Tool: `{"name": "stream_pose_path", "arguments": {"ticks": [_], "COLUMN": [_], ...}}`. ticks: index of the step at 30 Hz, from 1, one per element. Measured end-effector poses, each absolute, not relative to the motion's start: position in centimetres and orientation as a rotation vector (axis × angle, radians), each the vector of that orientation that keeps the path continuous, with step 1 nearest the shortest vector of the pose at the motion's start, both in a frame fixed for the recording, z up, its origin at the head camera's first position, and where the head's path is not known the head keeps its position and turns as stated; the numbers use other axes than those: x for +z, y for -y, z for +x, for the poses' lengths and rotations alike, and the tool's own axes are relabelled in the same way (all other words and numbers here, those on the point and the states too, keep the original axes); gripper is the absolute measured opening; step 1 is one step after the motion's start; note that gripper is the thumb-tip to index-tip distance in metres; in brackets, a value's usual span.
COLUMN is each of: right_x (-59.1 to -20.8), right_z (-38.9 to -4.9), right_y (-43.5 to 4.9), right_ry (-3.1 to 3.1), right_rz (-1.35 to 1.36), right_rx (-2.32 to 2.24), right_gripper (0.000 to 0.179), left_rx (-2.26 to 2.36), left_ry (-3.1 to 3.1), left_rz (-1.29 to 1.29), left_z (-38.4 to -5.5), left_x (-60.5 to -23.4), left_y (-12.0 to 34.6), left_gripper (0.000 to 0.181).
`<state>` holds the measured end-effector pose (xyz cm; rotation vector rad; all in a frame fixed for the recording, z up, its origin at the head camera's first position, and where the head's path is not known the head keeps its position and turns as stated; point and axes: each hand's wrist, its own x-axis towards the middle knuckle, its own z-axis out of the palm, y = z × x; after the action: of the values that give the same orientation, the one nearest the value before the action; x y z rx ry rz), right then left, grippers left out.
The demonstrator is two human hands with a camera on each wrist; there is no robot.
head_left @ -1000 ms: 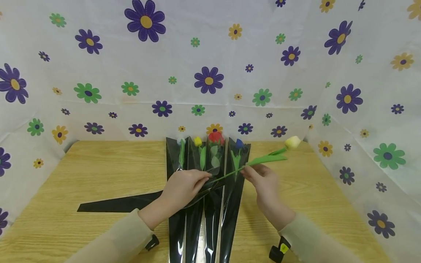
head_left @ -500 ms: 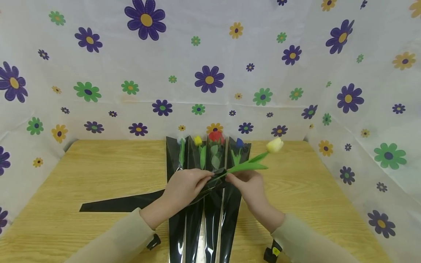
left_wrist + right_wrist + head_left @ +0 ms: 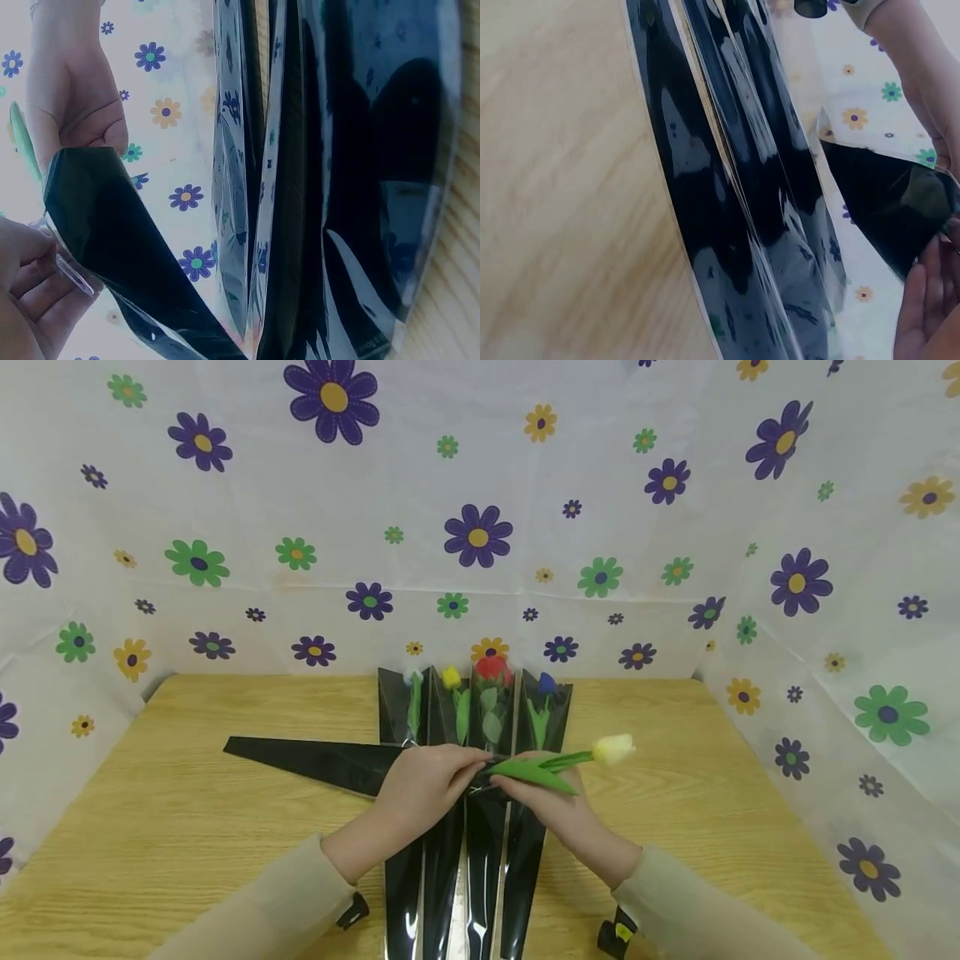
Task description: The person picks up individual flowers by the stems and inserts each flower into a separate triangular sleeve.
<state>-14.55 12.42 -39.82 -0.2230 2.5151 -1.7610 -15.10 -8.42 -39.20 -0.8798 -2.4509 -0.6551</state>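
My left hand (image 3: pixel 423 781) pinches the mouth of a black flower sleeve (image 3: pixel 315 764), a long tapering wrap whose narrow end points left. A cream artificial tulip (image 3: pixel 613 749) lies across my right hand (image 3: pixel 555 802), its bloom to the right, its stem inside the sleeve's mouth and its green leaves just outside. Thumb and fingers of the right hand hold it there, right at the left fingertips. In the left wrist view, the sleeve (image 3: pixel 112 217) spans from the hands toward the lower middle. Its clear front shows at the mouth in the right wrist view (image 3: pixel 926 191).
Beneath the hands, several black sleeves lie side by side on the wooden table (image 3: pixel 225 860). They hold a pale blue flower (image 3: pixel 412 678), a yellow tulip (image 3: pixel 451 677), a red rose (image 3: pixel 493 671) and a blue flower (image 3: pixel 547 682). A flower-print cloth (image 3: pixel 480 468) stands behind.
My right hand has moved left and down to my left hand, sliding the tulip's stem into the sleeve. The bloom has dropped lower, and the sleeve's narrow end has swung up and right.
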Motion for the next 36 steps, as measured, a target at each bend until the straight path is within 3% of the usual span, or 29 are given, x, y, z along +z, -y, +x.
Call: {"name": "stream_pose_path", "arguments": {"ticks": [12, 25, 36], "right_x": [-39.0, -38.5, -38.6], "right_z": [-15.5, -14.6, -14.3], "right_y": [-14.5, -16.8, -17.0], "right_ry": [-2.689, -2.157, -1.844], "right_rz": [-0.382, 0.104, 0.421], "right_rx": [-1.474, -2.128, -2.513], "right_gripper": [0.011, 0.057, 0.021], "left_rx": [-0.825, -0.936, -0.858], "left_ry": [2.456, 2.457, 2.493], "left_rz": [-0.742, -0.722, -0.770], "left_z": [-15.7, -15.6, -15.5], "left_x": [-38.3, -37.9, -38.6], "left_y": [9.6, 10.0, 9.3], "left_gripper": [0.018, 0.017, 0.017]}}
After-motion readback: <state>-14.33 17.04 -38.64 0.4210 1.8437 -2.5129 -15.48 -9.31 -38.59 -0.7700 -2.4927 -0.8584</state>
